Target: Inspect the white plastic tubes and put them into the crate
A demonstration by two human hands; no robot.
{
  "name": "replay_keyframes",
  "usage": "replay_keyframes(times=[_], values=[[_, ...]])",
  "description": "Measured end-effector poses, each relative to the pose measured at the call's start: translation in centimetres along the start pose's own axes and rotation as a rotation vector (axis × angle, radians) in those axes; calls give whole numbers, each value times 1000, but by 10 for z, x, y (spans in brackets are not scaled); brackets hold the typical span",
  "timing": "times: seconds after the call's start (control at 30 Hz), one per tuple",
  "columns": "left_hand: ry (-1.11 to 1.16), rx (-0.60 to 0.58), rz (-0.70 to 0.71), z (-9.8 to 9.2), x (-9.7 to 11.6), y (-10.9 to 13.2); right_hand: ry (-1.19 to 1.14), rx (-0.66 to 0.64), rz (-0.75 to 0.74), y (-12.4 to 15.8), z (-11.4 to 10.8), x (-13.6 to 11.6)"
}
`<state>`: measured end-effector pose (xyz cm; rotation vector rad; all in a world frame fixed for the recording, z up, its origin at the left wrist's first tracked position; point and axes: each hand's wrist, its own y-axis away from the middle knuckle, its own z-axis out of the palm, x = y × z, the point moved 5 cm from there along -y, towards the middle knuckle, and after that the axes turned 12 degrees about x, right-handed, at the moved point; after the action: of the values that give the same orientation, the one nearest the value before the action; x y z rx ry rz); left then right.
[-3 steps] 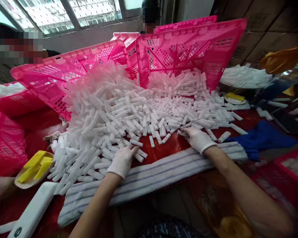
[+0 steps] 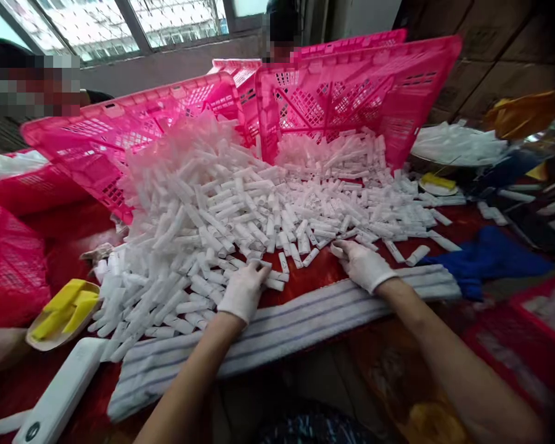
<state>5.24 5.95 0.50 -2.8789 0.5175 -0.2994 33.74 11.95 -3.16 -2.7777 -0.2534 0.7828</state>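
Note:
A large heap of small white plastic tubes [image 2: 240, 191] spills from two tipped pink crates onto a red table. My left hand [image 2: 244, 290], in a white glove, lies palm down on tubes at the heap's near edge, fingers stretched forward. My right hand [image 2: 363, 262], also gloved, rests at the heap's front right edge with its fingers curled around a white tube [image 2: 337, 250]. A white striped cloth [image 2: 287, 330] lies under both wrists along the table's front.
The left pink crate [image 2: 120, 135] and right pink crate [image 2: 351, 92] lean at the back. A dish of yellow pieces [image 2: 65, 311] sits at left, a white device [image 2: 60, 394] front left, a blue cloth [image 2: 490, 259] at right. People are behind the crates.
My left hand has slid forward and right onto the tubes. My right hand has drawn back slightly, fingers curling on a tube.

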Motion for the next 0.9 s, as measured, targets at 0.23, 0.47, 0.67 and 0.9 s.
replay_keyframes(times=[0.23, 0.47, 0.67, 0.9], values=[[-53, -46, 82, 3, 48, -11, -717, 189, 326, 27, -2, -29], [36, -122, 260, 8, 91, -30, -1000, 233, 502, 25, 8, -28], [67, -147, 127, 20, 82, -40, -1032, 294, 521, 31, 12, -27], [568, 208, -325, 6, 45, -13, -1071, 313, 529, 35, 8, -31]])
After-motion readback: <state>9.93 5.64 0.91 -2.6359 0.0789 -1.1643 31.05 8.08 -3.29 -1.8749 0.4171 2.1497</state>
